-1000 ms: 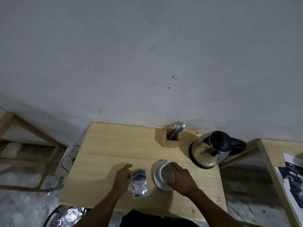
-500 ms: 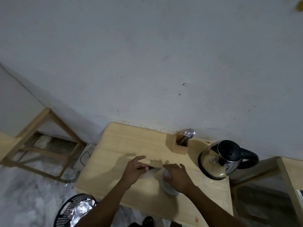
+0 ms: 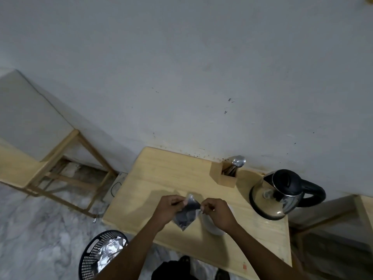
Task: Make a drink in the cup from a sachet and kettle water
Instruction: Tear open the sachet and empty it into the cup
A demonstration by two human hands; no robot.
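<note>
A silver foil sachet (image 3: pixel 186 216) hangs above the wooden table (image 3: pixel 165 178), held at its top edge by both hands. My left hand (image 3: pixel 166 210) pinches the top left corner and my right hand (image 3: pixel 217 214) pinches the top right corner. The white cup (image 3: pixel 212 227) stands on the table under my right hand, mostly hidden by it. A steel kettle (image 3: pixel 276 196) with a black lid and handle sits at the right of the table.
A wooden holder (image 3: pixel 223 175) with a metal spoon (image 3: pixel 238 161) stands by the wall. On the floor at the table's left front is a black perforated bin (image 3: pixel 101 253) with foil in it. Wooden frames stand left and right.
The sachet lay on the table with my left hand on it and my right hand on the cup; now both hands hold it lifted. The view has swung left.
</note>
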